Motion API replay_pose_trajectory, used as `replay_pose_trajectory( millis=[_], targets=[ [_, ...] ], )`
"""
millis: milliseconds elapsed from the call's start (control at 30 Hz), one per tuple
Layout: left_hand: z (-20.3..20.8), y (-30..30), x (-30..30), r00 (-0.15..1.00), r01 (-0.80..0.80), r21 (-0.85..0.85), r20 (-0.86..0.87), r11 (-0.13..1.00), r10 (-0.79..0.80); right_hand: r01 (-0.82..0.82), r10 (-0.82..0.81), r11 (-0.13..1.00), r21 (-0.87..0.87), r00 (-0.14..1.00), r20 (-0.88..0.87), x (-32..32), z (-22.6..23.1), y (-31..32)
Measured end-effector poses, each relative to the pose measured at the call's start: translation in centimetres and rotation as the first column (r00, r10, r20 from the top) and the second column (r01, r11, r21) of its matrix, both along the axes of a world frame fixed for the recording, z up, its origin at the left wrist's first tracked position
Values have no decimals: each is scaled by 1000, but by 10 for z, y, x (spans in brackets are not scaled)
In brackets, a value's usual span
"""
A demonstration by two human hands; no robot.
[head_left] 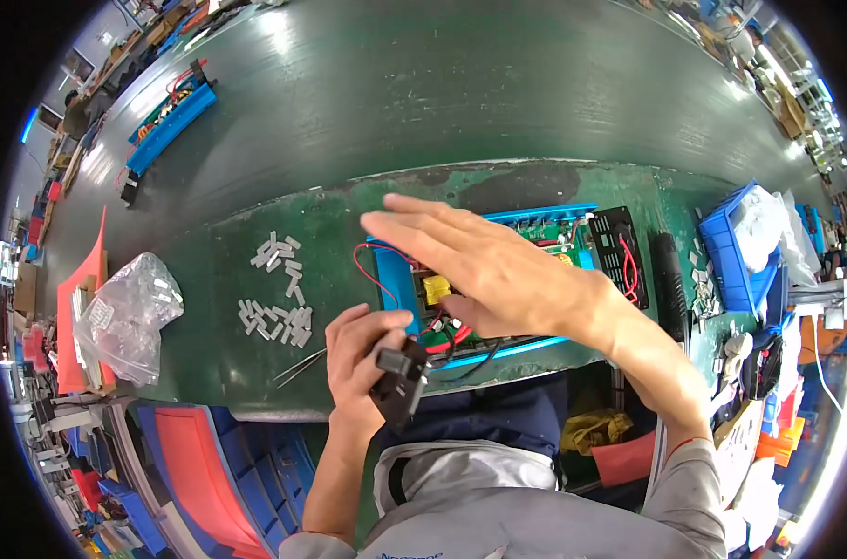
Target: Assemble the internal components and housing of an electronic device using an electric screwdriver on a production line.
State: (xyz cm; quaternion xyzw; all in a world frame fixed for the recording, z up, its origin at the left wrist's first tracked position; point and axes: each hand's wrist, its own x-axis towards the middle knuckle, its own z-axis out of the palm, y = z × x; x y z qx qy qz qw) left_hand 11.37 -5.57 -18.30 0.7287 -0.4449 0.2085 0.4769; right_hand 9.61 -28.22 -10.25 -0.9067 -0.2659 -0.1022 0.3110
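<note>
My left hand (356, 359) grips a black end panel (400, 396) with a socket on it, close to the bench's front edge. To its right lies a blue metal housing (397, 279) holding a green circuit board (559, 233) and a yellow transformer (437, 289). Over the housing my right hand (493, 265) reaches with fingers stretched out, its thumb low by the red and black wires. It hides much of the board, and no object shows in it. A second black end panel (615, 244) with red wires sits at the housing's right end.
Small grey pieces (276, 321) lie in two groups on the left, with tweezers (300, 369) nearby. Further left is a clear plastic bag (135, 312). A black cylindrical tool (666, 279) and a blue bin (729, 265) stand right. Another blue unit (174, 129) rests far left.
</note>
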Motion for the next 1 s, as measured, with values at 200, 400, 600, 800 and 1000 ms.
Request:
replay_pose_trajectory(
  millis=[200, 400, 600, 800, 1000],
  targets=[
    [14, 3, -1, 991, 43, 66, 125, 997, -51, -214, 223, 966, -143, 974, 51, 46, -7, 19],
    [17, 3, -6, 984, 64, 91, 160, 994, -78, -331, 432, 776, -536, 899, 71, 58, -6, 35],
    [-13, 12, -11, 961, -119, 74, -241, 990, 134, -188, 282, 898, -397, 940, 193, 46, 33, 0],
    [27, -18, -11, 810, -280, 184, -482, 942, 335, -4, 25, 951, -309, 998, 64, -13, 13, -44],
    [50, -28, -10, 756, -302, 432, -436, 850, 489, 74, -61, 976, -205, 996, 67, -22, -4, -52]
  ],
)
